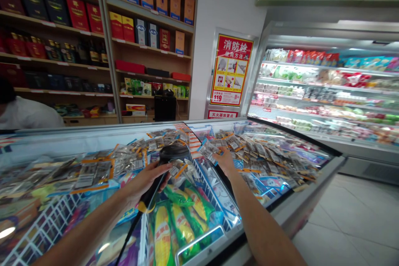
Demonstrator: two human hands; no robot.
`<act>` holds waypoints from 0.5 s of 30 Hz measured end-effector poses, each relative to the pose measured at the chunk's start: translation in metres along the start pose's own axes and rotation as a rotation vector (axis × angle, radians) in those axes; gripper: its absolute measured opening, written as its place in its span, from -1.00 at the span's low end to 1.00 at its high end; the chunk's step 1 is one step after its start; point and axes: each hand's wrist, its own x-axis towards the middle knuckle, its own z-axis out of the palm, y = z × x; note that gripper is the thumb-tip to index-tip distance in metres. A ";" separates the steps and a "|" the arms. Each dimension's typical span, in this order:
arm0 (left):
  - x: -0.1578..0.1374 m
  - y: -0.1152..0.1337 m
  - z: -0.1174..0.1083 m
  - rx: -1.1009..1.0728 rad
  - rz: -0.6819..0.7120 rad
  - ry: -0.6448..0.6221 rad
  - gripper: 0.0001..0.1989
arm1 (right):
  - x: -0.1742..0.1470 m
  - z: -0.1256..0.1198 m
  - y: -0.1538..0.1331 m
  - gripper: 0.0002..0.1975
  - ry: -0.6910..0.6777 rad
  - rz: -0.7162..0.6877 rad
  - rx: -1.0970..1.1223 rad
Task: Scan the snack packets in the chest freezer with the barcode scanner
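In my left hand (pixel 153 178) is a black handheld barcode scanner (pixel 172 152) with a cable trailing down, held over the open freezer. My right hand (pixel 225 160) pinches a flat clear packet (pixel 209 149) with a blue edge, to the right of the scanner. Many similar packets with orange edges (pixel 258 151) lie piled beyond and to the right of that hand. Just below the scanner sits another small packet (pixel 178 169). Bags of corn (pixel 183 220) in green-and-yellow wrapping fill the wire basket under my hands.
White wire dividers (pixel 46 228) split the chest freezer, whose rim (pixel 314 187) runs along the right. Behind stand shelves of boxed goods (pixel 149 16) and a red poster (pixel 231 70). A lit refrigerated display (pixel 327 87) is at the right. A person in white (pixel 34 112) is at the left.
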 end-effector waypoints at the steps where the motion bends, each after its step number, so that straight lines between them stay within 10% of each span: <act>1: 0.001 0.000 -0.001 0.005 0.015 0.005 -0.65 | 0.000 -0.004 0.000 -0.73 0.004 -0.010 -0.027; 15: 0.007 -0.006 -0.005 0.061 0.051 0.011 -0.65 | -0.015 -0.092 0.039 -0.53 0.224 -0.079 -0.529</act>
